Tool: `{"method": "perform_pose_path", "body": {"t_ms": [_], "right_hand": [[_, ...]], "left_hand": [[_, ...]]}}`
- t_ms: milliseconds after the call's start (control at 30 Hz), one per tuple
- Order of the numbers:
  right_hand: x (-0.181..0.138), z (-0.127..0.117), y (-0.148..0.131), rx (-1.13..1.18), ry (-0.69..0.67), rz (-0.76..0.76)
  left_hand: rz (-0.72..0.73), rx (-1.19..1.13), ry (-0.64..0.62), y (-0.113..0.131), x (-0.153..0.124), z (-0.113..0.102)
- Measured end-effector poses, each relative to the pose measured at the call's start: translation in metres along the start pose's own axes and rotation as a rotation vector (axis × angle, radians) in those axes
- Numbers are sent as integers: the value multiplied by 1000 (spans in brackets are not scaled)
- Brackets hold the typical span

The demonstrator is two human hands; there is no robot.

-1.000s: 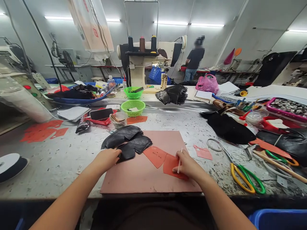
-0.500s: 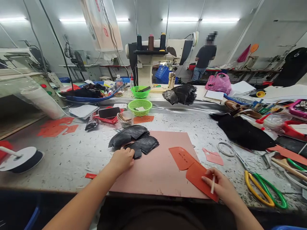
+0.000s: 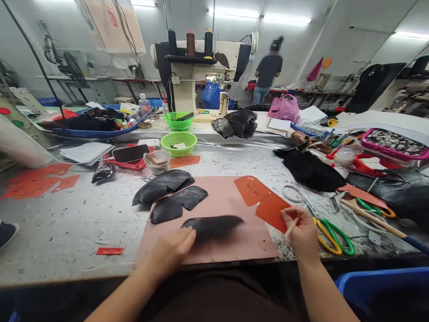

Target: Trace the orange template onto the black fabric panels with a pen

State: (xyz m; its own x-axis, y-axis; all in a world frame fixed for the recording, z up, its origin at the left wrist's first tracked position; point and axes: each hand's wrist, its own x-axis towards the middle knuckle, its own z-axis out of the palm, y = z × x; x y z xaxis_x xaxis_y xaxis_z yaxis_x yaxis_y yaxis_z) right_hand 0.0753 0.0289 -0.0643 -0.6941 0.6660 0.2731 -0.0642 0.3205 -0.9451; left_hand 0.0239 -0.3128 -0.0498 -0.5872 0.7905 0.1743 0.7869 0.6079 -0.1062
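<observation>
My left hand [image 3: 174, 246] pinches the left end of a black leather piece [image 3: 212, 227], blurred by motion, over the pink board [image 3: 231, 201]. Behind it lie two stacks of similar cut pieces: a notched black stack [image 3: 179, 204] on the board and a longer black stack [image 3: 162, 187] at its left edge. At the right, my right hand [image 3: 303, 230] is closed on an orange template [image 3: 263, 199] with small writing, held by its lower right corner. A thin white stick, like a marking pen [image 3: 291, 227], sits between the same fingers.
Scissors [image 3: 331, 237] with yellow and green handles lie right of my right hand, near a roll of tape [image 3: 292, 193]. A green basket [image 3: 178, 144], a clear cup [image 3: 157, 162] and a phone [image 3: 131, 153] stand behind. Farther back are a sewing machine [image 3: 187, 89] and a person [image 3: 267, 71].
My left hand has drawn one black leather piece away from the stacks, toward me and rightward. My right hand has lifted the orange template slightly. The view has turned right.
</observation>
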Motion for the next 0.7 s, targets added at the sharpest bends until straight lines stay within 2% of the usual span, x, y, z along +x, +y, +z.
{"method": "perform_pose_path", "body": {"t_ms": [67,133,200,267,333,433,533,600,700], "right_hand": [[2,13,-3,-1,-147,-30],[-1,31,-5,-61,-380,-65],[-9,50,-7,-140,-567,-142],[-19,65,-9,-223,-680,-222],[-29,72,-10,-324,-732,-290],[-37,66,-7,-469,-701,-439],[-41,48,1,-526,-730,-583],[-45,36,7,-527,-779,-627],[-51,27,13,-516,-753,-663]], "left_hand": [[154,0,215,19,-7,10],[134,-3,331,25,-11,14],[42,-34,331,19,-11,15],[-2,-87,269,9,-8,18],[20,-153,177,-1,-5,23],[54,-248,98,-8,-4,32],[37,-319,98,-8,-4,37],[47,-347,104,-7,-4,38],[69,-376,94,-8,-1,38]]}}
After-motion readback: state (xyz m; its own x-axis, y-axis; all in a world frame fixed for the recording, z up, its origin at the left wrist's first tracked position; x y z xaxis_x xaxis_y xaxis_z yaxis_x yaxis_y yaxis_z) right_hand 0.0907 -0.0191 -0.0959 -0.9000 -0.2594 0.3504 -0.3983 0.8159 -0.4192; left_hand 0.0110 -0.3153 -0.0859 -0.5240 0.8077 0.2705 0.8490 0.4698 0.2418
